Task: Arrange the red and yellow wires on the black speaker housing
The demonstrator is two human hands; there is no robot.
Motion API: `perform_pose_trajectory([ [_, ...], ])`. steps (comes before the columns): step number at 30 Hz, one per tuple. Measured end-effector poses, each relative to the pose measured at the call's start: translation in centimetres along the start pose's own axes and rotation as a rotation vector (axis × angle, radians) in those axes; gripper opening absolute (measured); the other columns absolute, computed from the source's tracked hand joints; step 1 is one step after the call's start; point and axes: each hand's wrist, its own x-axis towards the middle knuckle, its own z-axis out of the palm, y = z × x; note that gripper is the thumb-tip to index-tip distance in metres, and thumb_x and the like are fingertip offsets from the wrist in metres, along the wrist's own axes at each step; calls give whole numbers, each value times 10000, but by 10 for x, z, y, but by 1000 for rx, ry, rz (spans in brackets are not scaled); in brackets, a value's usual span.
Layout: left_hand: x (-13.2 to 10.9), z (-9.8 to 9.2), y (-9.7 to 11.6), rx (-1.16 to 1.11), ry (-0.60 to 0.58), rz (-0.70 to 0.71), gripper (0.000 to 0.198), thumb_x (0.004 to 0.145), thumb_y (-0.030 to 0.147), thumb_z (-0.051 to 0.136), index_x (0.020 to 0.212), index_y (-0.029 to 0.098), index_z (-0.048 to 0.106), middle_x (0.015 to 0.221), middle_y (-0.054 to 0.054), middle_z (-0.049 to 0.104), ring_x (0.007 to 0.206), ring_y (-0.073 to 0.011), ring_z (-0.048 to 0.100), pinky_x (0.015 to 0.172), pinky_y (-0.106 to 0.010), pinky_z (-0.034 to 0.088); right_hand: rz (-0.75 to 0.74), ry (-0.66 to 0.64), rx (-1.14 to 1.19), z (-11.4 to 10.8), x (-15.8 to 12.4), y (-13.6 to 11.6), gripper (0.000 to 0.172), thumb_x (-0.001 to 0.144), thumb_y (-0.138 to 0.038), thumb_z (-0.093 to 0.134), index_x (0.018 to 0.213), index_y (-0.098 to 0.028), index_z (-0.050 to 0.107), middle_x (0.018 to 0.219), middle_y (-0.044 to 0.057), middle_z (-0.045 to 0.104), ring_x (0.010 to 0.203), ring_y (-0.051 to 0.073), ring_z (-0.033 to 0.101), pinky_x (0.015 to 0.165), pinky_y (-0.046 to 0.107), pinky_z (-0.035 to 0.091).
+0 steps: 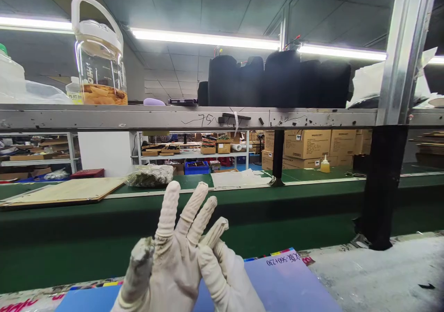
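Workshop hall: scuffed steel shelf [173,116] overhead, black post [385,187] at right, flat green conveyor belt [312,201] running clear behind the speckled grey bench [381,270]. Smooth rectangular blue sheet [284,284] lies flat at the bench's near edge, just under both hands. Left hand [169,256], white glove with grimy thumb, fingers spread open and upright; gloved right hand [225,275] presses against its outer side, grip impossible to tell.
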Motion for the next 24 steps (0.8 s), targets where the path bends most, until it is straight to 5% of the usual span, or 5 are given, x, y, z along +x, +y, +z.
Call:
perform_pose_trajectory([
  [4, -3, -5, -8, 40, 18, 83, 356, 1006, 299, 491, 1340, 410, 544, 1448, -35, 509, 1308, -259, 520, 1019, -521, 511, 97, 36, -23, 6, -4, 0, 860, 835, -861, 368, 1274, -171, 635, 1226, 110, 665, 1097, 263, 636, 953, 328, 471],
  [8, -3, 1, -5, 76, -57, 118, 484, 945, 397, 601, 1407, 301, 494, 1482, -117, 445, 1290, -303, 516, 1008, -545, 506, 100, -14, 125, 8, -4, -1, 917, 806, -853, 442, 1383, -147, 542, 1278, 87, 640, 1198, 211, 604, 1042, 261, 447],
  [13, -2, 7, 3, 110, -108, 102, 574, 907, 456, 639, 1425, 273, 474, 1523, -130, 379, 1336, -329, 453, 1063, -562, 451, 24, -112, 283, 2, 3, 12, 707, 852, -701, 588, 1283, -141, 607, 1308, 108, 617, 1268, 210, 553, 1082, 272, 427],
  [17, 0, -13, 7, 129, -70, 51, 645, 859, 497, 682, 1446, 393, 435, 1544, -59, 386, 1369, -341, 431, 1068, -575, 454, 12, -146, 384, 0, 6, 17, 517, 866, -522, 693, 1246, -177, 624, 1282, 96, 624, 1268, 229, 552, 1088, 309, 423],
  [24, 5, -57, 19, 93, 86, -78, 563, 950, 442, 534, 1409, 650, 282, 1524, 103, 398, 1383, -383, 402, 1021, -671, 444, 31, -106, 501, -5, 9, -1, 607, 787, -562, 766, 1207, -154, 608, 1246, 123, 650, 1148, 206, 629, 1017, 317, 487],
])
